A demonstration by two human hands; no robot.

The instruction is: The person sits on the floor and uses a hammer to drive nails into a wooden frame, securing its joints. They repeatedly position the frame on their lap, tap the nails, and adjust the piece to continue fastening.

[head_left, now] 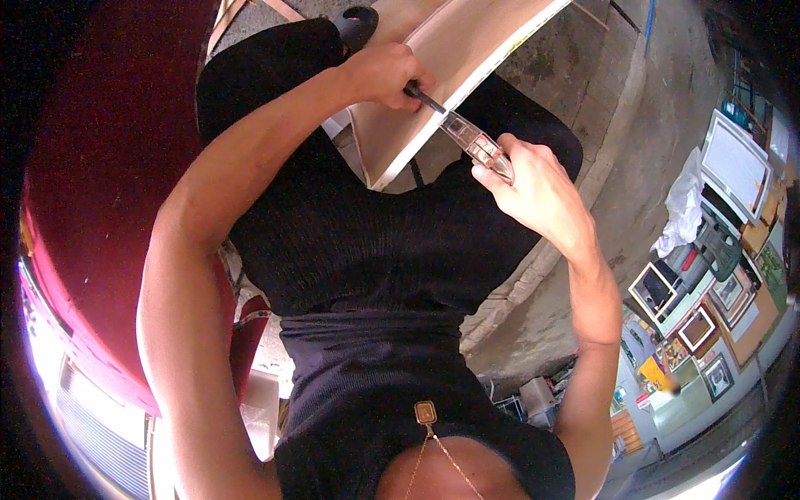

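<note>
A pale, board-like piece (467,50) with a light-coloured edge stands tilted between my knees, one corner toward my lap. My left hand (387,75) is closed against its left face, gripping the end of a dark bar (429,101) that reaches the board's edge. On the other side, my right hand (537,179) grips a narrow, silvery, partly see-through tool (475,140), thumb along its near end. Its far tip meets the dark bar at the edge; whether the two are one tool I cannot tell. My left fingertips are partly hidden.
Dark red fabric (92,167) fills the left side. A black curved object (358,29) lies beyond my left knee. Grey concrete floor (583,321) stretches to the right, where several picture frames (696,327), a white plastic bag (682,200) and a white-framed panel (735,162) stand.
</note>
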